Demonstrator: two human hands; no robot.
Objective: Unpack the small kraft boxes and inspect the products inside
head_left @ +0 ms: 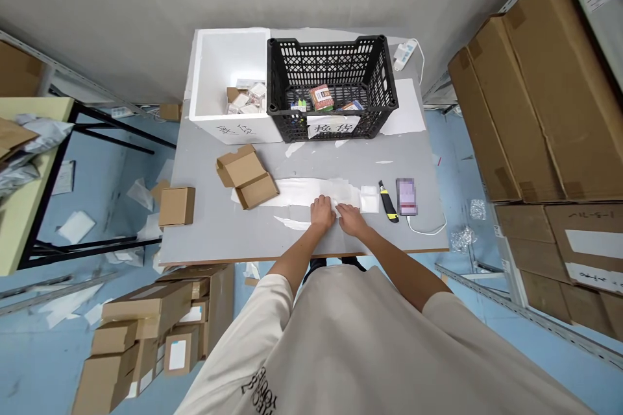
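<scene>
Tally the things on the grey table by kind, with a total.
Cardboard boxes: 2, an open one and a closed one
Bins: 2, a white foam box and a black crate
Utility knife: 1
Phone: 1
White packet: 1
White sheet under the left hand and right hand: 1
Total: 8

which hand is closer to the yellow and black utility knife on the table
Right. The right hand rests on white paper just left of the yellow and black utility knife; the left hand lies farther left.
</scene>
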